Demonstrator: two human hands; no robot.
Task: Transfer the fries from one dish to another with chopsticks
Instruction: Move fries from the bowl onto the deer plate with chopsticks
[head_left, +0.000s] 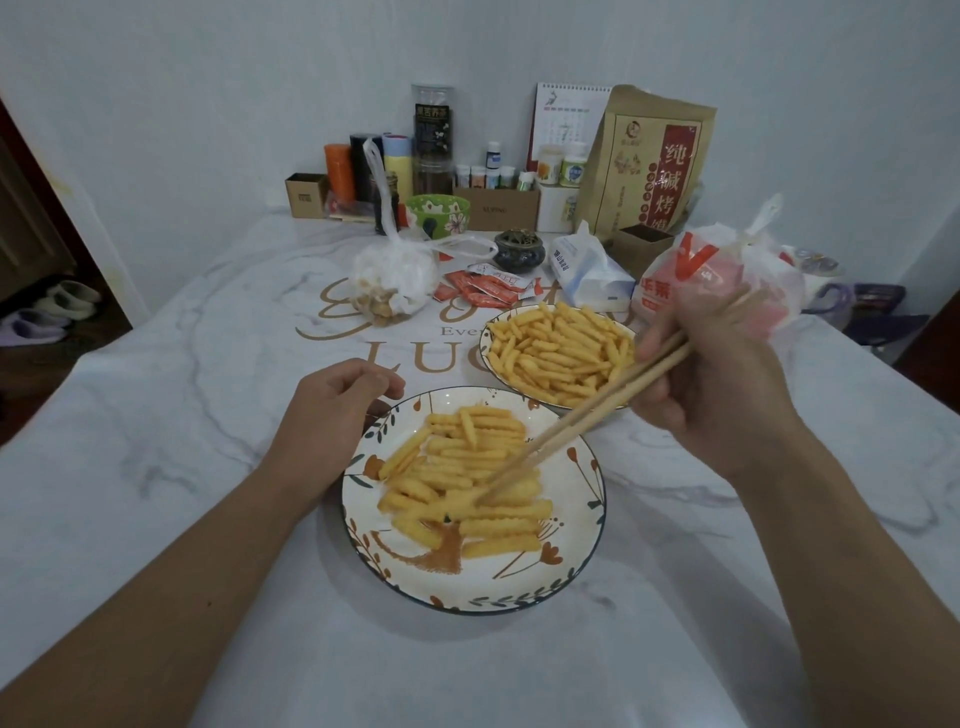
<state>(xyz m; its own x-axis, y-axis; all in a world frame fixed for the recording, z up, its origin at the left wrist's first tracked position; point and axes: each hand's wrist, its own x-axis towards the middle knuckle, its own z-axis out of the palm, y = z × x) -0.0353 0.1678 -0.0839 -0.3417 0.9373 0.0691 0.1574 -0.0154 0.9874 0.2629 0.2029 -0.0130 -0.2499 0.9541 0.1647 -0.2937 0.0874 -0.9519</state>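
A white plate (519, 592) with orange leaf patterns lies close to me and carries a pile of crinkle-cut fries (467, 467). Behind it to the right stands a second dish (485, 340) heaped with more fries (561, 353). My right hand (711, 384) grips a pair of wooden chopsticks (582, 421). Their tips reach down into the near plate's fries at about its middle. My left hand (332, 410) rests on the table at the near plate's upper left rim, fingers loosely curled and holding nothing.
Behind the dishes lie ketchup sachets (488, 288), a knotted plastic bag of food (389, 280), a tissue pack (587, 270) and a red-and-white takeaway bag (727, 275). Bottles, boxes and a large paper bag (649, 166) line the wall. The table's left edge (104, 343) drops to the floor.
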